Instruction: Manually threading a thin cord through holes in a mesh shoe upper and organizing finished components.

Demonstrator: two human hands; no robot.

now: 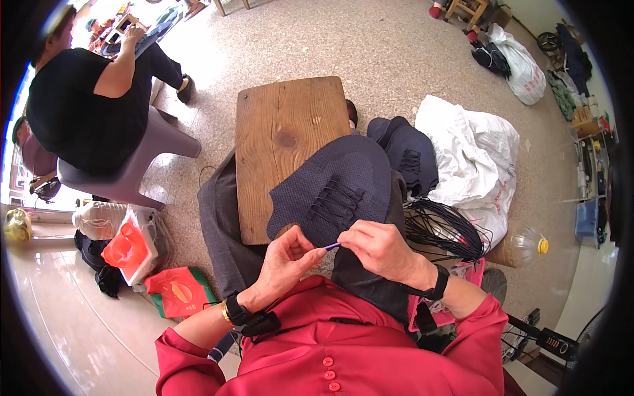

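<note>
Between my two hands, just above my lap, is a short thin purple stick-like piece (333, 246); its exact kind is too small to tell. My right hand (380, 249) pinches its right end. The thumb and fingers of my left hand (285, 259) are closed at its other end. Right beyond my fingers lies a dark navy woven shoe upper (363, 165), with black cords laced in rows across its middle. It rests partly on a wooden board (284, 112) that lies across my lap.
More dark uppers (413, 155) and a white woven sack (462, 142) lie to the right, near a bundle of black cords (442, 231). A plastic jug (522, 247) stands beyond. At left, a person sits on a plastic stool (158, 142), with bags (178, 290) on the floor nearby.
</note>
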